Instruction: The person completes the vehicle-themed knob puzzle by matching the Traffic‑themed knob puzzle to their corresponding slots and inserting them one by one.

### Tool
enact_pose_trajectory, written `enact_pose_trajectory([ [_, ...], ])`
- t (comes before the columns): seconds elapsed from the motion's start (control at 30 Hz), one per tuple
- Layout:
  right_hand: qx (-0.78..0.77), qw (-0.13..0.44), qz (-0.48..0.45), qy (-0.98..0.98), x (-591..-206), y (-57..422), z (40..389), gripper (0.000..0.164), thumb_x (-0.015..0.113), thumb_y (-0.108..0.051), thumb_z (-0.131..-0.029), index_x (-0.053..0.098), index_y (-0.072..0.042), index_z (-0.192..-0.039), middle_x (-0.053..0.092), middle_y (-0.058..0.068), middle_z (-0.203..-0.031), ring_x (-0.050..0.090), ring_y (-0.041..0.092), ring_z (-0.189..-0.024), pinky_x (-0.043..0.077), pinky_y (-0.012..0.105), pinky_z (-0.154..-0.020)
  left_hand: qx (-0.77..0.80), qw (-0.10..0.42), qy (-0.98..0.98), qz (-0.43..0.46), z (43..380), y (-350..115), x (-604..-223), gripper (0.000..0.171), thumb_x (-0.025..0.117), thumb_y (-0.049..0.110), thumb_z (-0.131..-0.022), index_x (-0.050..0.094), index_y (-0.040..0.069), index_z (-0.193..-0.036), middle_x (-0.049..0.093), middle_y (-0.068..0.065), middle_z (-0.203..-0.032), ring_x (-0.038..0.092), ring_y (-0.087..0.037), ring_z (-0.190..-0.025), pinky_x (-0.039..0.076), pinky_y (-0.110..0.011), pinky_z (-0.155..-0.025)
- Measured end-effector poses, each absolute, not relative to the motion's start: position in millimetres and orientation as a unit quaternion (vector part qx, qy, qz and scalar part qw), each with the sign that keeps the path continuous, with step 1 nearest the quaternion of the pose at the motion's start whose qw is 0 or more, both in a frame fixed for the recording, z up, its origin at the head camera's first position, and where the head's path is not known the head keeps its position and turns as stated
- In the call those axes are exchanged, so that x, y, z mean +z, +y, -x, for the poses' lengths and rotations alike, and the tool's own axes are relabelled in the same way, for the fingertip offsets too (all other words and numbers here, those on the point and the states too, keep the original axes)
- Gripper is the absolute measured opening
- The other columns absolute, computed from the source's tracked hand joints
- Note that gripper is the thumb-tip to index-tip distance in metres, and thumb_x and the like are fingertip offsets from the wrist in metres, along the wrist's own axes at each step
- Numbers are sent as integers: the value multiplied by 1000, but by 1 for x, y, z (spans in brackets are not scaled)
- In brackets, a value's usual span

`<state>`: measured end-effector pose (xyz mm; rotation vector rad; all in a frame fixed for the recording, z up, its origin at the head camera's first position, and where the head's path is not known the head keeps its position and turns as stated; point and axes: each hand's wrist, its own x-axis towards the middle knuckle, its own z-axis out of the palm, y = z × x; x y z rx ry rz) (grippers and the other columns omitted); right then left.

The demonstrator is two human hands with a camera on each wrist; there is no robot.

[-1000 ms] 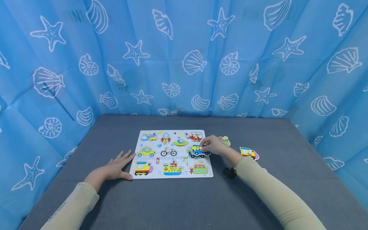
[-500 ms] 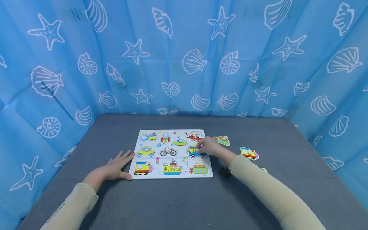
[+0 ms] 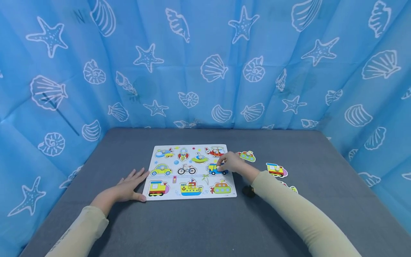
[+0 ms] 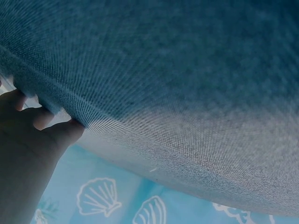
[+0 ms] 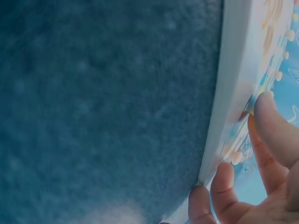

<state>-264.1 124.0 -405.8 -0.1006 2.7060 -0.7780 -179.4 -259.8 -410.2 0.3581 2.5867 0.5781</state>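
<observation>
A white puzzle board (image 3: 192,181) printed with vehicles lies on the grey table. My right hand (image 3: 233,162) pinches the knob of a blue and yellow truck-shaped puzzle piece (image 3: 212,170), which lies over the matching picture at the board's right side. Whether it sits fully down in the recess I cannot tell. In the right wrist view, the thumb (image 5: 275,128) and a finger meet beside the board's thick edge. With fingers spread, my left hand (image 3: 127,186) rests at the board's left edge; in the left wrist view its fingers (image 4: 67,130) partly show.
Knobbed pieces such as the car (image 3: 161,170) and bicycle (image 3: 187,169) sit on the board. To its right lie a submarine piece (image 3: 247,156), a train piece (image 3: 277,170) and a piece (image 3: 293,189) partly behind the right sleeve. A blue shell-print curtain (image 3: 205,89) stands behind.
My right hand has brought the truck piece slightly left, from offset over its picture to lined up with it. The left hand stays at the board's edge. The head view has shifted slightly.
</observation>
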Motion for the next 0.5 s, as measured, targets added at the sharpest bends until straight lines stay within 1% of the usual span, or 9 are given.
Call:
enact_pose_trajectory([
  [0.1, -271, 163, 33, 948, -407, 125, 264, 4, 77, -20, -85, 74, -18, -85, 62, 8, -116, 47, 29, -113, 39, 46, -87, 212, 230, 941, -132, 179, -259, -409, 108, 76, 49, -77, 16, 3, -154, 5, -28, -158, -6, -52, -141, 0, -73, -104],
  [0.23, -298, 169, 39, 939, -403, 127, 263, 6, 77, -19, -85, 75, -16, -88, 60, 11, -119, 50, 29, -113, 43, 43, -88, 213, 228, 941, -131, 177, -259, -409, 107, 76, 48, -78, 16, 3, -154, 6, -27, -158, -6, -52, -141, 1, -73, -105],
  [0.33, -349, 173, 46, 920, -401, 134, 260, 12, 75, -16, -86, 75, -11, -97, 58, 15, -121, 51, 30, -111, 46, 41, -87, 213, 227, 941, -130, 176, -259, -410, 108, 76, 49, -77, 16, 4, -155, 6, -27, -158, -5, -52, -141, 1, -72, -105],
  [0.43, -394, 161, 51, 904, -399, 145, 259, 19, 72, -12, -88, 73, -6, -106, 57, 16, -115, 51, 29, -103, 46, 39, -83, 214, 226, 941, -129, 177, -260, -410, 108, 76, 49, -77, 16, 4, -155, 6, -27, -158, -6, -52, -141, 1, -72, -105],
  [0.5, -410, 154, 56, 897, -396, 153, 258, 23, 70, -11, -90, 71, -2, -111, 59, 16, -114, 51, 28, -102, 46, 40, -83, 213, 226, 942, -129, 177, -261, -410, 108, 76, 49, -77, 16, 4, -155, 6, -27, -158, -6, -52, -141, 0, -72, -105],
])
